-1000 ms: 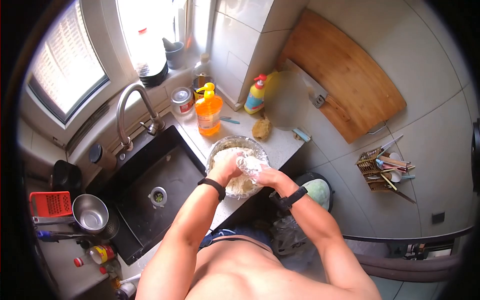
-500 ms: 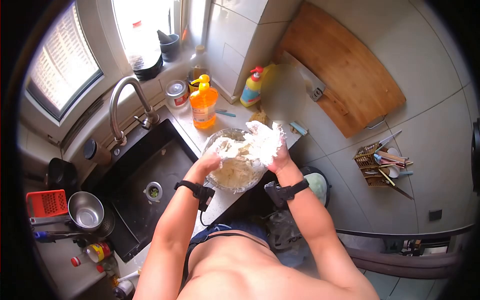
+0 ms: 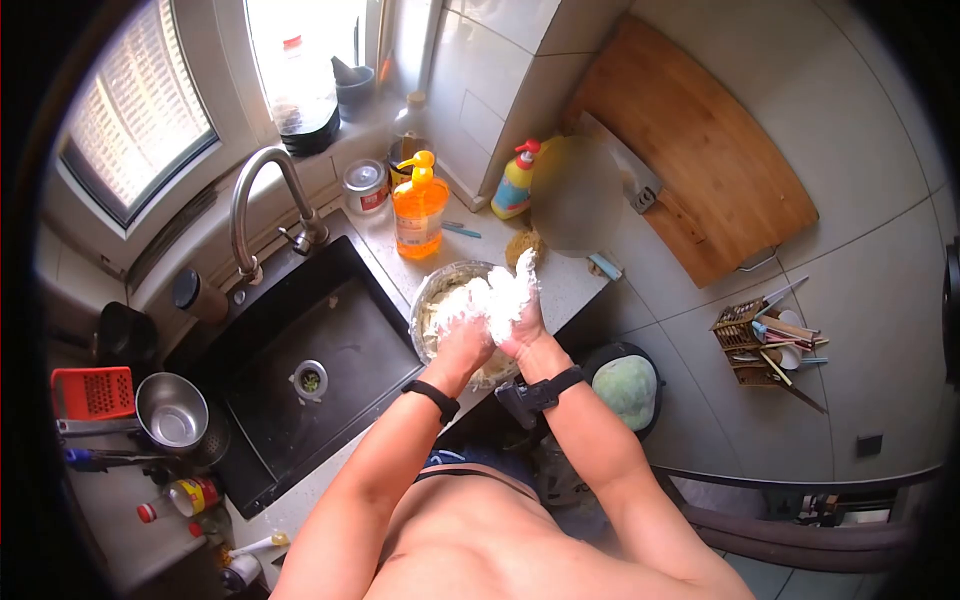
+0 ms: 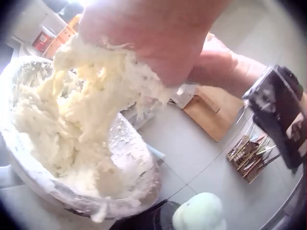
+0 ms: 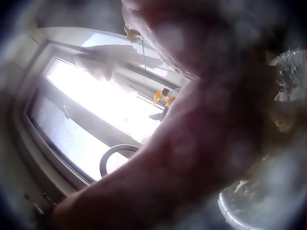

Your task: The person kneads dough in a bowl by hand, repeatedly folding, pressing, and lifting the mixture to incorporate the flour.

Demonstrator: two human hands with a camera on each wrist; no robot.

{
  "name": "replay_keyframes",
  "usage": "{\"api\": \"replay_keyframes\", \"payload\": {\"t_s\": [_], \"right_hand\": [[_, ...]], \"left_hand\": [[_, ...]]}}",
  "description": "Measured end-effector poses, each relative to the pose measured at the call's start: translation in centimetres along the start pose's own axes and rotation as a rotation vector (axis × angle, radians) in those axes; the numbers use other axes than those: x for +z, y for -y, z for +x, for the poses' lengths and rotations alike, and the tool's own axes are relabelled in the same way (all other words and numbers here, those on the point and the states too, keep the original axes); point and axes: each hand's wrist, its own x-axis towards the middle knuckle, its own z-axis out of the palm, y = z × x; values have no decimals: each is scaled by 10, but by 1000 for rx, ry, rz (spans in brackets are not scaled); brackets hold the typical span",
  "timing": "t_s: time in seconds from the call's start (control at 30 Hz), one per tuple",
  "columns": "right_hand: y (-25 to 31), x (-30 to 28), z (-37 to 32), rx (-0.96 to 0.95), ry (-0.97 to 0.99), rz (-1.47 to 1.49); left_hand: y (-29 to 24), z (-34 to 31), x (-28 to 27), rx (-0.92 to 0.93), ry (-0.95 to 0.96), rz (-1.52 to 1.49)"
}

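Pale, sticky dough (image 4: 81, 129) fills a round bowl (image 3: 418, 305) by the sink and coats both hands. My left hand (image 3: 467, 340) is over the bowl with its fingers in the clinging dough, up against the right hand. In the left wrist view, a thick mass of dough hangs beneath that hand down into the bowl, hiding the fingertips. At the bowl's right side, my right hand (image 3: 522, 318) is held up, its dough-covered fingers (image 3: 527, 272) pointing away from me. The right wrist view is dark and blurred around that hand.
A black sink (image 3: 330, 330) with a curved faucet (image 3: 265, 170) lies to the left. Behind the bowl are an orange pump bottle (image 3: 420, 215), a jar (image 3: 365, 187) and a sponge (image 3: 524, 247). A cleaver and a wooden board (image 3: 700, 150) are at the right.
Half a second ago the hands were spread apart above the bowl, heaped with dough. They have since come together, the left moving right and down against the right.
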Motion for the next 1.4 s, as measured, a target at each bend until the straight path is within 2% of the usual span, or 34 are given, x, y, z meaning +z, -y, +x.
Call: {"api": "replay_keyframes", "payload": {"t_s": [0.07,0.13,0.33,0.43,0.47,0.5,0.53,0.6,0.7,0.8,0.87,0.93,1.0,1.03,1.13,1.17,1.27,1.33,1.4], "right_hand": [[0,-1,-2,17,-26,-7],[8,35,-18,41,-150,-26],[15,35,-30,67,12,-8],[36,54,-54,232,-60,21],[42,59,-59,215,-35,1],[47,63,-63,194,-14,-21],[53,63,-66,171,8,-42],[61,43,-64,140,79,-18],[67,31,-64,107,73,-17],[62,25,-65,123,34,-55],[57,16,-63,118,10,-74],[49,3,-61,110,-20,-159],[40,-7,-61,98,-58,-309],[36,-8,-65,152,-81,-292],[13,-10,-64,133,-112,-385],[10,-6,-67,168,-112,-295],[2,10,-74,266,-236,-492],[-21,-5,-72,240,-200,-542],[-34,1,-71,254,-200,-612]], "left_hand": [[9,2,5,-66,89,-66],[2,-1,-7,-144,144,-25],[10,4,-13,-254,182,51],[12,14,-32,-304,273,84],[15,15,-36,-318,316,106],[24,18,-31,-283,193,77],[29,19,-31,-288,221,25],[71,24,0,-27,195,-8],[60,20,-15,-80,344,-16],[69,10,-8,100,226,-174],[75,13,-2,58,239,-212],[45,10,-23,66,60,-439],[29,15,-44,-177,193,-734],[26,17,-49,-302,260,-876],[42,22,-41,-660,391,-1627],[11,21,-65,-690,310,-1699],[31,23,-53,-609,253,-1731],[38,25,-44,-612,184,-1808],[23,27,-46,-591,136,-1833]]}}
